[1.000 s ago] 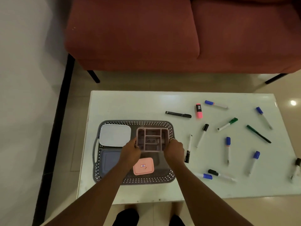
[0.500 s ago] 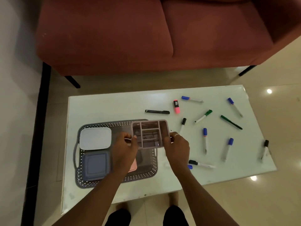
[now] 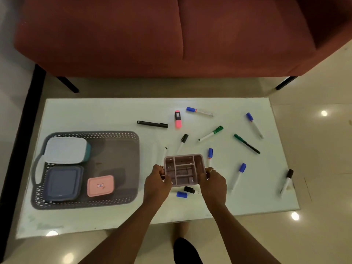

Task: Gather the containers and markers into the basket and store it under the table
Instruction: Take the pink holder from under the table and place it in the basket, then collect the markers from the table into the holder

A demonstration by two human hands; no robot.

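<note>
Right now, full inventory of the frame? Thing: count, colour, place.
Table: 1, white, centre.
Basket: 1, grey, table left.
Lidded containers: 3 in basket; white, dark blue, pink.
Divided tray: 1, pinkish, held above table, outside basket.
Markers: about 12, scattered on table right; blue, green, black caps.
Highlighter: 1, pink, table rear.
Sofa: 1, red, behind table.
Left hand, right hand: gripping tray ends.

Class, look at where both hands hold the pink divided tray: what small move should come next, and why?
Probably set the divided tray down on the table among the loose markers, so they can be loaded into it. Both the left hand and the right hand grip its ends, clear of the basket.
</note>
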